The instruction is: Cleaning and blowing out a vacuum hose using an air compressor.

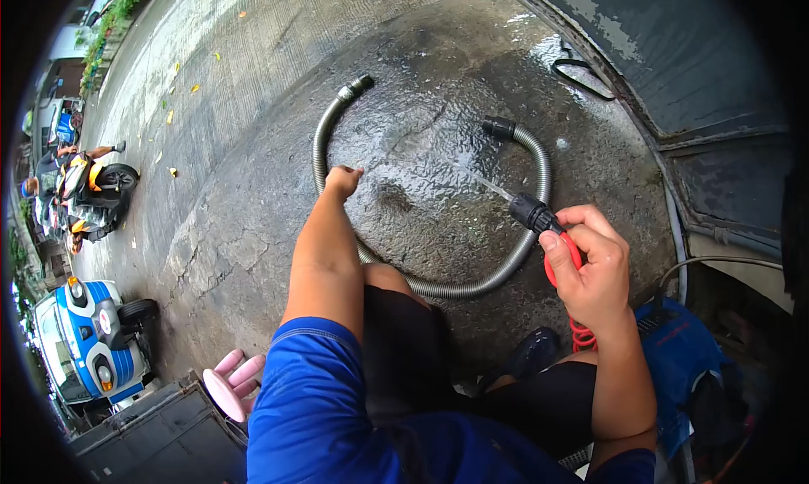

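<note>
Water jet beside a looped grey hose on wet ground
The grey hose [472,290] lies curved on the ground [244,180], left of the gate's [716,54] lower edge. The right hand [594,269] has its fingers curled round the back of the black nozzle [533,212] and its red tube [576,250]; a steady wrist and unkinked tube should hold the jet [491,185], which points up-left inside the loop, even. The left hand [342,182], fingers folded in, is by the hose's left side; whether it grips anything, I cannot tell.
</note>
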A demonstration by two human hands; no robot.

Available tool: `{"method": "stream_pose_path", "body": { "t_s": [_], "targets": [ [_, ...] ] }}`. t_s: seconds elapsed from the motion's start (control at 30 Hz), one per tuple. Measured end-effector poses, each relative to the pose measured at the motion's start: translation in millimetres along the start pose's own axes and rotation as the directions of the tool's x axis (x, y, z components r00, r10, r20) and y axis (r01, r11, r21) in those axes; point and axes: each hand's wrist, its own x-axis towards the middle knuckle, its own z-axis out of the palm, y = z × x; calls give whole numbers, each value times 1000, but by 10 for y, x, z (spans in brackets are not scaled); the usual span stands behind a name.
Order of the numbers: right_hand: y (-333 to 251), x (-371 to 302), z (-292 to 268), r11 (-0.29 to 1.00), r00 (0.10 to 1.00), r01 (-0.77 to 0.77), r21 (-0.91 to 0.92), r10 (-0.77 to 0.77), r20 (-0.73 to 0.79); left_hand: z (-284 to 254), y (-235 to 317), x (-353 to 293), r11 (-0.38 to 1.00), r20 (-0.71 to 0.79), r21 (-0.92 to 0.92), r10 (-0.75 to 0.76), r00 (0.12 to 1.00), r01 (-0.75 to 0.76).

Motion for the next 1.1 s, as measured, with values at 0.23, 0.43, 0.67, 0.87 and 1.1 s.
{"method": "stream_pose_path", "body": {
  "t_s": [0.23,0.43,0.67,0.87,1.1],
  "targets": [
    [68,-98,215,990,962,-117,81,93,255,769,-832,-582,976,-258,102,-161,953,193],
    [-55,-138,421,993,881,-62,103,6,473,1163,-628,-1028,957,168,-185,-195,966,225],
    [-26,-244,628,992,944,-21,121,-20,328,1112,-231,-470,998,-304,-31,44,952,-56],
    [192,-289,376,976,973,-196,92,181,145,1487,207,-936,995,40,-80,63,997,-60],
    [248,-200,336,957,939,-278,81,253,234,1213,362,-817,873,-5,272,423,906,-406]
  ]
}}
